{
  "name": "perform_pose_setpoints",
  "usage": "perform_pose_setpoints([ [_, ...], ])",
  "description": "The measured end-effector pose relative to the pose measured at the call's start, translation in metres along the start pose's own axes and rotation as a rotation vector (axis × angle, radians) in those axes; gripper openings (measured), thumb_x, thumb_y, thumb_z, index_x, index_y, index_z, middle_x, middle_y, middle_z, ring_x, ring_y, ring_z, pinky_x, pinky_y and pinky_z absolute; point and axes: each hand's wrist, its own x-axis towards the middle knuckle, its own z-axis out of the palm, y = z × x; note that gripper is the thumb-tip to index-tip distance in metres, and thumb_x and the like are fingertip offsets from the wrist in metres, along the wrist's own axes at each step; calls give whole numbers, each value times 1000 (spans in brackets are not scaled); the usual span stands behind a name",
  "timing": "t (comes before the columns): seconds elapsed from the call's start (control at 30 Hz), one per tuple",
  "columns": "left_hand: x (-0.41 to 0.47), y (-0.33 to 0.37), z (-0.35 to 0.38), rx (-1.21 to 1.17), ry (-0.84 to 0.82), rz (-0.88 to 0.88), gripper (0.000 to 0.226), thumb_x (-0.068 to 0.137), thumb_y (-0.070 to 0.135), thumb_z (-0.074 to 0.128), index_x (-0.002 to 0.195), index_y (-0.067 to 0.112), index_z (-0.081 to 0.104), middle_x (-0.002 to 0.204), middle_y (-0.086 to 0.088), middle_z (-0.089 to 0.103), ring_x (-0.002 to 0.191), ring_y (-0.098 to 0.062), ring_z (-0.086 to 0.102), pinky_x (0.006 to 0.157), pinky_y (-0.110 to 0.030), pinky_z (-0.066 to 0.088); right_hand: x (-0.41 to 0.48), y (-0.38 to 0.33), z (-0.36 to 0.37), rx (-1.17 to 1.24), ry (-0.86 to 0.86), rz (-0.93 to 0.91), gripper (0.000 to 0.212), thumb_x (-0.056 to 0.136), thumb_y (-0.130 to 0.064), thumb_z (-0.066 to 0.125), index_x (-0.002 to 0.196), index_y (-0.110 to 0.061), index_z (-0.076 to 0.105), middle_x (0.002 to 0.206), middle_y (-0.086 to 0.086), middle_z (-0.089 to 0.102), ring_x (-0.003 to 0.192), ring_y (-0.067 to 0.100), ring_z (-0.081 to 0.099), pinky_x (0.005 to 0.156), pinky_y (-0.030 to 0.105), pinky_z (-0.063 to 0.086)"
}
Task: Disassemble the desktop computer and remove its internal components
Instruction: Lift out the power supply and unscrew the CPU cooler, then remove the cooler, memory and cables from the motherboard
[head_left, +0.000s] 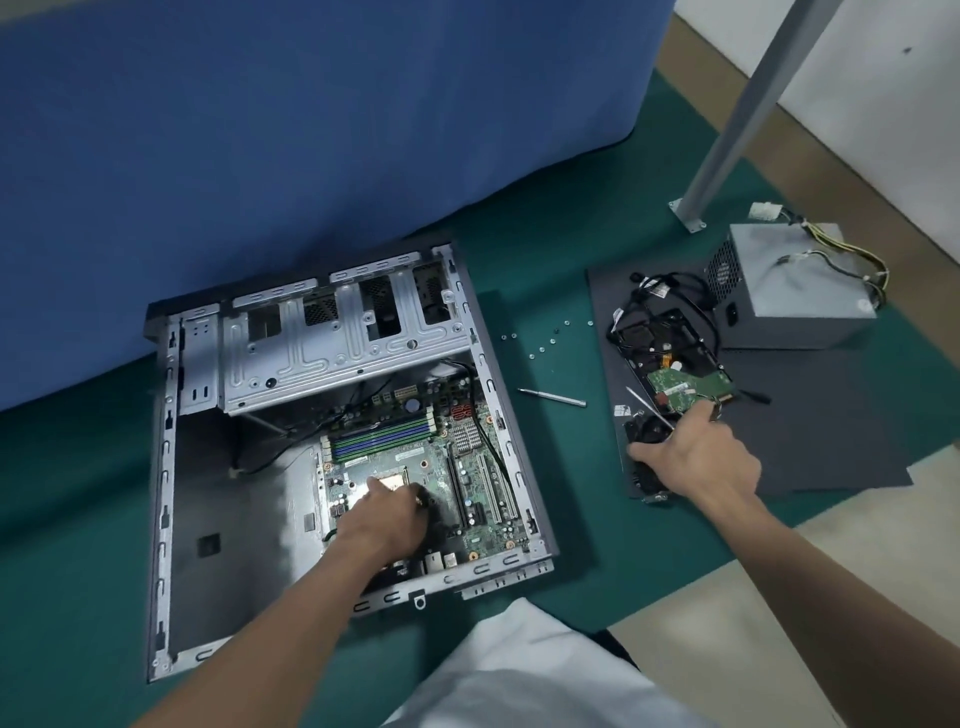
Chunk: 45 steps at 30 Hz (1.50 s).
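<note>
The open desktop case (161, 467) lies flat on the green mat, with the motherboard (483, 483) still inside and RAM sticks (382, 434) across its top. My left hand (384, 519) rests on the board at the CPU socket (392, 480), fingertips touching it, and holds nothing that I can see. To the right, my right hand (696, 457) grips a black cooler fan (644, 441) that sits on the dark side panel (831, 441). A thin screwdriver shaft (647, 405) sticks out of that hand.
On the side panel lie a hard drive (675, 364) with black cables and a grey power supply (795, 291). A screwdriver (553, 397) and several loose screws (540, 340) lie on the mat between case and panel. Behind are a blue cloth (311, 156) and a grey post (727, 130).
</note>
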Motion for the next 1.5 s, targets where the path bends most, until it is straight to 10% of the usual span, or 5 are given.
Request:
perform_pose_setpoints([
  [0.47,3,-3,-3,-28,-6,23,38,101,40,38,134,23,49,139,-17,38,106,-30,59,86,-37,48,-25,-16,-11,120,42,4,91,82,-68,52,140,-15,7,129,23,33,95,43,57,68,41,34],
  [0.77,4,-12,-9,-64,-38,87,37,100,41,42,133,26,49,125,-12,47,104,-28,58,92,-40,49,-19,-75,4,102,-121,-523,29,91,-4,45,120,-2,47,115,22,49,107,43,50,89,44,39],
  [1.07,3,-24,-19,-209,-89,103,16,100,36,47,84,32,49,113,-13,58,99,-29,58,85,-37,46,63,-112,28,-84,-60,-753,38,87,-2,51,120,-14,63,106,19,54,102,40,50,89,44,45],
  [1.23,2,-23,-21,-252,-83,95,10,100,35,47,103,28,51,114,-9,59,106,-28,56,90,-37,45,73,-111,39,-69,-89,-791,35,91,-5,49,124,-12,59,112,18,50,108,37,44,91,44,42],
  [1.5,4,-23,-20,-270,-63,71,24,99,35,48,77,32,40,86,1,50,85,-22,51,73,-32,39,50,-101,48,-62,178,-866,20,84,-15,64,100,-3,64,99,16,57,93,37,49,78,46,41],
])
